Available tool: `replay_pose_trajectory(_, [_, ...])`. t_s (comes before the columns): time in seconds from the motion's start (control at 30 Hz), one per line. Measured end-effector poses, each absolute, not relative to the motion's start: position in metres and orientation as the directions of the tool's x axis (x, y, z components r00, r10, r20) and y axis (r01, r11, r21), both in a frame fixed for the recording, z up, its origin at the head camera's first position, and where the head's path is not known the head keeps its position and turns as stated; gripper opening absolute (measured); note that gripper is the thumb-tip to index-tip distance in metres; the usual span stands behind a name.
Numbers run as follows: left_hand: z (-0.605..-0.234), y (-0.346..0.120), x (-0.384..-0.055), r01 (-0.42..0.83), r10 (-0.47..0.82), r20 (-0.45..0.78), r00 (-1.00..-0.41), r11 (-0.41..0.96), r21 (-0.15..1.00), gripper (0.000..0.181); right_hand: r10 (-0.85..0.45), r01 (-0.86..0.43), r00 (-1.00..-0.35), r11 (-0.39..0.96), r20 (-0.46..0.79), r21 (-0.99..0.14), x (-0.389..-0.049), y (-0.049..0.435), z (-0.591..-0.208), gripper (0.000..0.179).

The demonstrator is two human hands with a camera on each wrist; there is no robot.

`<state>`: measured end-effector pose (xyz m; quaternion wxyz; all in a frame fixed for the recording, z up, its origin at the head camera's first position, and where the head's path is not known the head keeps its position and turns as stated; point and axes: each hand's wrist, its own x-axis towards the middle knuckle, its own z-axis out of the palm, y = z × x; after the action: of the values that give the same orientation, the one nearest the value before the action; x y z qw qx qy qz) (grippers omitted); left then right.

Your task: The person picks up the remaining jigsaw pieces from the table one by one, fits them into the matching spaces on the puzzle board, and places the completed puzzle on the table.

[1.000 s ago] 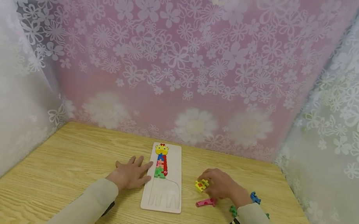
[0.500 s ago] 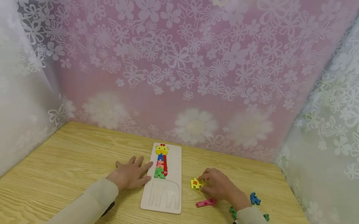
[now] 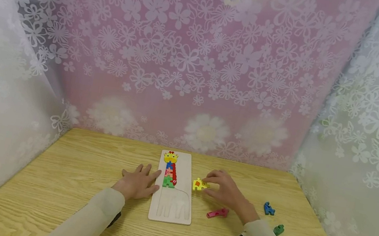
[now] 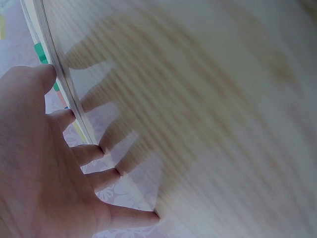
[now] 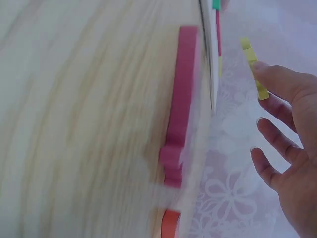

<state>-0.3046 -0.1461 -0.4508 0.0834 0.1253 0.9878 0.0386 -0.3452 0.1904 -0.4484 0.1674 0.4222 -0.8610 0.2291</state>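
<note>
A pale puzzle board (image 3: pixel 185 167) lies on the table, with giraffe pieces (image 3: pixel 169 173) set in its upper left: a yellow head, then blue, pink, green and red parts. Spread fingers of my left hand (image 3: pixel 138 183) touch the board's left edge; in the left wrist view, the thumb and index fingertip meet that edge. Between thumb and index finger, my right hand (image 3: pixel 224 188) pinches a yellow puzzle piece (image 3: pixel 198 184) with orange spots. The right wrist view has this yellow piece (image 5: pixel 255 72) held edge-on above the table, beside the board.
A pink leg-shaped piece (image 3: pixel 217 213) lies right of the board. Farther right are a blue piece (image 3: pixel 269 208) and a green piece (image 3: pixel 278 230). An orange-red piece (image 5: pixel 170 224) shows in the right wrist view. Flowered curtains (image 3: pixel 188 126) enclose the table's back and sides.
The right hand has carried the yellow piece leftward to the board's right edge, uncovering the green piece on the right. My left hand stays in place.
</note>
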Motion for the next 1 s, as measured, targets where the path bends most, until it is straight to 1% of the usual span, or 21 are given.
replay_pose_trajectory(0.1, [-0.451, -0.146, -0.304, 0.241, 0.255, -0.157, -0.954, 0.965, 0.099, 0.065, -0.634, -0.804, -0.590, 0.520, 0.500, -0.289, -0.342, 0.184, -0.447, 0.028])
replay_pose_trajectory(0.27, [-0.451, -0.146, -0.304, 0.244, 0.257, -0.158, -0.953, 0.965, 0.099, 0.065, -0.610, -0.784, -0.618, 0.520, 0.496, -0.338, -0.337, 0.171, -0.446, 0.026])
replay_pose_trajectory(0.33, [-0.450, -0.146, -0.305, 0.245, 0.258, -0.158, -0.953, 0.965, 0.096, 0.065, -0.608, -0.777, -0.629, 0.524, 0.485, -0.349, -0.335, 0.165, -0.446, 0.026])
replay_pose_trajectory(0.47, [-0.453, -0.147, -0.306, 0.245, 0.256, -0.153, -0.955, 0.966, 0.087, 0.065, -0.625, -0.780, -0.626, 0.512, 0.467, -0.360, -0.332, 0.155, -0.446, 0.024])
replay_pose_trajectory(0.63, [-0.455, -0.147, -0.307, 0.243, 0.253, -0.153, -0.955, 0.967, 0.081, 0.065, -0.628, -0.760, -0.649, 0.509, 0.430, -0.403, -0.328, 0.143, -0.449, 0.023])
replay_pose_trajectory(0.73, [-0.455, -0.147, -0.306, 0.244, 0.255, -0.154, -0.955, 0.966, 0.087, 0.065, -0.625, -0.746, -0.665, 0.526, 0.410, -0.408, -0.328, 0.137, -0.452, 0.022])
replay_pose_trajectory(1.0, [-0.455, -0.148, -0.307, 0.244, 0.256, -0.151, -0.955, 0.966, 0.089, 0.065, -0.632, -0.737, -0.674, 0.539, 0.383, -0.408, -0.328, 0.124, -0.454, 0.022])
